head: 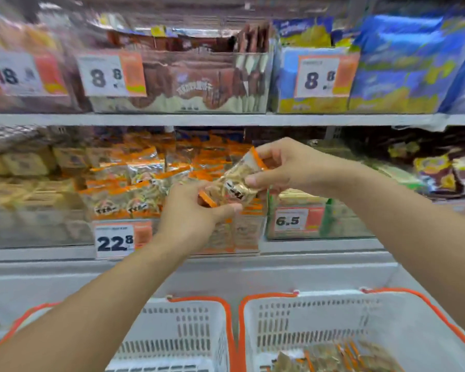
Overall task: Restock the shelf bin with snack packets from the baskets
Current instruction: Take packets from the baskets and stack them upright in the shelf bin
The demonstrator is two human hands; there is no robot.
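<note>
One clear, orange-edged snack packet [235,183], tilted, in the grip of left hand [189,214] and right hand [285,167].

We held a snack packet [236,183] of glossy, crinkled clear film with matt orange sealed ends. The shelf bin [172,232] looked like smooth transparent plastic, and its packets [134,189] gleamed the same. Along the shelf's front edge [226,120] we saw smooth, pale painted metal. The price cards [114,238] looked like matt paper. Both baskets [333,318] were matt white slotted plastic with orange rims.
</note>
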